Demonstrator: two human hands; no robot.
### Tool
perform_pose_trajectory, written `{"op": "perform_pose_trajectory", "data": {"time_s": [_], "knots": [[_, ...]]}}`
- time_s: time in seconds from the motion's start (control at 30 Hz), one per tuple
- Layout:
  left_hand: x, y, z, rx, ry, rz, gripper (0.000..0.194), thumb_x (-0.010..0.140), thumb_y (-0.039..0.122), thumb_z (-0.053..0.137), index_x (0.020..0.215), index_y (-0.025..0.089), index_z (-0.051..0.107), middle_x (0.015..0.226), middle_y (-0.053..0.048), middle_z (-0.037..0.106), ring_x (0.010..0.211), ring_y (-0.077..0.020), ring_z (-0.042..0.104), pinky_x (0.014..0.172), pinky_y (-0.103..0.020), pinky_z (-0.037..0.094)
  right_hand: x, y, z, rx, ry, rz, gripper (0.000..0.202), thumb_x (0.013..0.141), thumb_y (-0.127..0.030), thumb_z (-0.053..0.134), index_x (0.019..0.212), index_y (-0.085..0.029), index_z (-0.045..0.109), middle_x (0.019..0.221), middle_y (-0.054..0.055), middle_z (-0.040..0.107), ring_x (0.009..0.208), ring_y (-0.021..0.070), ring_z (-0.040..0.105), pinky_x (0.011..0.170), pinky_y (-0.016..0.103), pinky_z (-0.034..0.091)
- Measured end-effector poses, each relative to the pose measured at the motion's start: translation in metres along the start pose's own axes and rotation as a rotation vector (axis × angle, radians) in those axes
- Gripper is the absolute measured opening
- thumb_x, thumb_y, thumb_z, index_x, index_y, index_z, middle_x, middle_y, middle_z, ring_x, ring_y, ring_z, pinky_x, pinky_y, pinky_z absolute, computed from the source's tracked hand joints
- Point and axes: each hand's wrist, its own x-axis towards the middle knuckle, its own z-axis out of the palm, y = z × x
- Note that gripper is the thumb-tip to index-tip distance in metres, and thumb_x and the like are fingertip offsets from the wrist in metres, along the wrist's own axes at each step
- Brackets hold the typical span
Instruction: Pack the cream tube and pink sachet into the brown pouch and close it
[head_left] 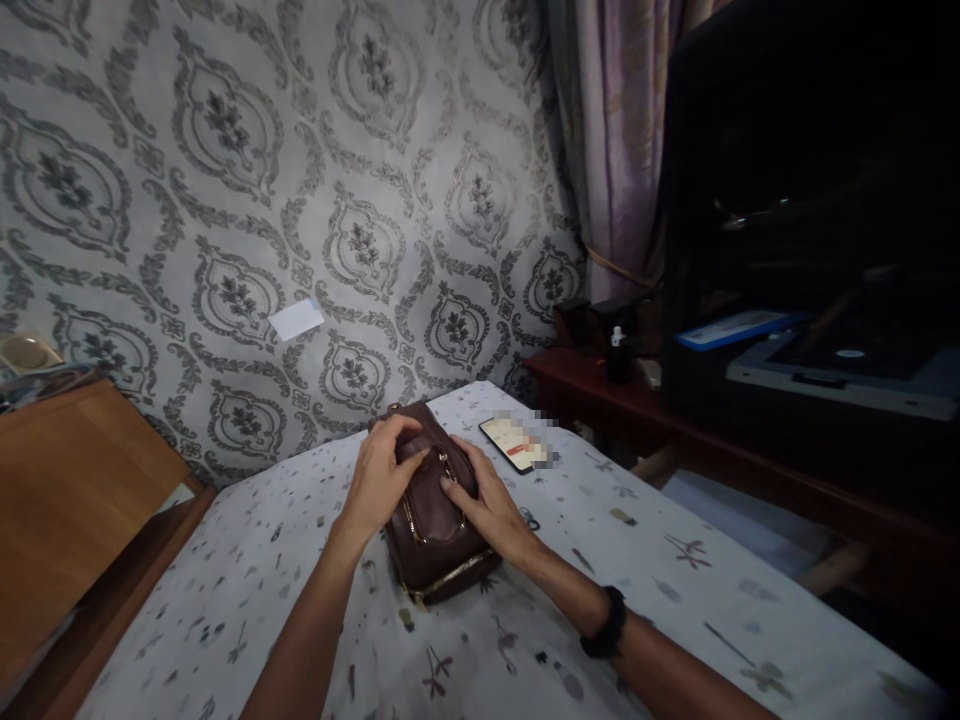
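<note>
A dark brown leather handbag (433, 515) with gold zips lies on the patterned bedsheet in front of me. My left hand (381, 468) is on its upper left part, fingers curled over the top and thumb reaching toward the middle of the front pocket. On the right side, my right hand (491, 505) grips the bag, its thumb lying on the front pocket beside a zip and its fingers round the edge. What the left fingertips pinch is partly hidden. A black band (604, 622) circles my right wrist.
A phone (506, 440) with a lit screen lies on the sheet (637, 600), right of the bag. At the right stands a dark red table (592, 385) with a small bottle (617, 355) and a large dark cabinet-like shape. A wooden panel (82, 510) borders the left.
</note>
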Motion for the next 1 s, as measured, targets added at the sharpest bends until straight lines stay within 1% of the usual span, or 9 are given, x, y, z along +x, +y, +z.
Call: {"op": "perform_pose_trajectory", "data": {"time_s": [0.13,0.3,0.33,0.47,0.6,0.73,0.83,0.93,1.0], "knots": [[-0.01,-0.015,-0.01,0.003,0.079,-0.047,0.024,0.079,0.012,0.06,0.101,0.02,0.062,0.106,-0.004,0.069,0.104,-0.0215,0.062,0.091,-0.034,0.045,-0.006,-0.005,0.003,-0.129,0.053,-0.093,0.055,0.094,-0.04,0.051,0.146,-0.025,0.04,0.148,0.012,0.048,0.14,0.0287,0.043,0.117,0.052,0.034],[-0.025,-0.021,-0.01,0.064,0.181,-0.134,0.005,0.086,0.023,0.058,0.088,0.02,0.062,0.088,-0.002,0.067,0.085,-0.0184,0.062,0.073,-0.028,0.042,-0.019,-0.017,0.01,-0.381,0.132,-0.317,0.048,0.098,-0.029,0.045,0.146,-0.024,0.038,0.151,0.015,0.043,0.14,0.0302,0.041,0.113,0.056,0.039],[-0.026,-0.02,-0.009,0.078,0.197,-0.149,0.008,0.087,0.027,0.059,0.085,0.02,0.061,0.084,-0.001,0.066,0.08,-0.0175,0.06,0.07,-0.027,0.041,-0.021,-0.019,0.011,-0.407,0.145,-0.349,0.046,0.098,-0.027,0.044,0.144,-0.023,0.04,0.15,0.015,0.044,0.139,0.0299,0.042,0.112,0.055,0.04],[-0.03,-0.022,-0.004,0.069,0.227,-0.199,0.015,0.087,0.032,0.062,0.078,0.02,0.061,0.074,0.002,0.063,0.071,-0.0155,0.057,0.067,-0.026,0.039,-0.023,-0.022,0.013,-0.445,0.192,-0.419,0.034,0.097,-0.023,0.046,0.131,-0.019,0.046,0.145,0.018,0.048,0.135,0.0298,0.046,0.107,0.053,0.043],[-0.033,-0.026,-0.002,0.052,0.229,-0.182,0.005,0.084,0.024,0.062,0.082,0.02,0.064,0.081,0.0,0.066,0.077,-0.0165,0.058,0.073,-0.028,0.041,-0.023,-0.023,0.013,-0.444,0.204,-0.447,0.023,0.095,-0.019,0.048,0.118,-0.019,0.049,0.142,0.019,0.05,0.131,0.0297,0.049,0.103,0.051,0.046],[-0.039,-0.027,-0.002,0.085,0.224,-0.124,0.008,0.086,0.018,0.058,0.086,0.021,0.065,0.088,-0.002,0.066,0.086,-0.0189,0.06,0.079,-0.031,0.043,-0.025,-0.024,0.012,-0.47,0.186,-0.467,0.009,0.095,-0.016,0.047,0.1,-0.021,0.054,0.143,0.018,0.048,0.131,0.0299,0.048,0.102,0.051,0.046],[-0.043,-0.027,-0.001,0.085,0.246,-0.117,0.01,0.087,0.018,0.056,0.089,0.021,0.066,0.09,-0.003,0.066,0.09,-0.0206,0.06,0.08,-0.032,0.045,-0.027,-0.025,0.012,-0.512,0.169,-0.514,0.017,0.096,-0.015,0.047,0.107,-0.02,0.06,0.147,0.018,0.041,0.133,0.0306,0.045,0.103,0.052,0.045],[-0.045,-0.028,0.003,0.052,0.286,-0.093,0.011,0.089,0.021,0.055,0.092,0.021,0.066,0.096,-0.004,0.067,0.097,-0.0223,0.06,0.086,-0.035,0.046,-0.029,-0.027,0.014,-0.575,0.128,-0.593,0.032,0.097,-0.015,0.047,0.125,-0.024,0.06,0.153,0.018,0.032,0.141,0.0339,0.036,0.106,0.06,0.04],[-0.046,-0.031,0.005,0.01,0.299,-0.091,0.014,0.09,0.023,0.054,0.096,0.021,0.067,0.1,-0.005,0.069,0.1,-0.0227,0.061,0.09,-0.037,0.046,-0.03,-0.026,0.015,-0.607,0.104,-0.621,0.036,0.097,-0.015,0.047,0.128,-0.027,0.059,0.155,0.018,0.028,0.143,0.0353,0.033,0.107,0.064,0.037]]}}
